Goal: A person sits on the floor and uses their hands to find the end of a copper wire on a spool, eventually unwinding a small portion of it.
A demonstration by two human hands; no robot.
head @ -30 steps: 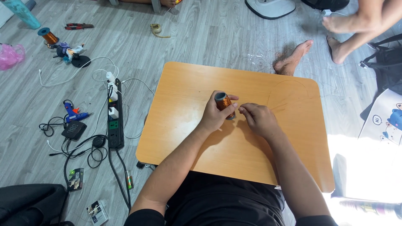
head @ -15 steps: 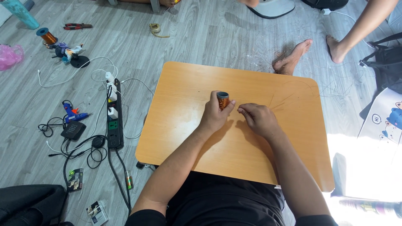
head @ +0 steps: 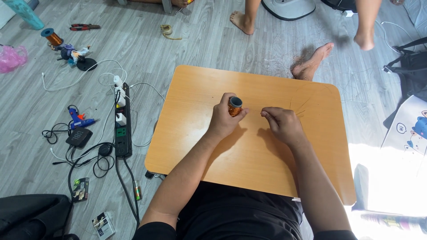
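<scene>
- Right now the orange desk (head: 195, 133) sits low on the grey plank floor (head: 178, 49), with the person seated at its near edge and both forearms reaching over it.
- Left hand (head: 224, 120) is wrapped around a small copper wire spool (head: 235, 106), holding it near the middle of the desk; the spool's long axis tilts up and away, its grey open end facing the camera.
- Right hand (head: 280, 124) is just beside the spool, to its right, fingers pinched together; a wire between them is too thin to make out.
- Off to the left, a power strip (head: 122, 129) and a blue glue gun (head: 79, 120) lie on the floor.
</scene>
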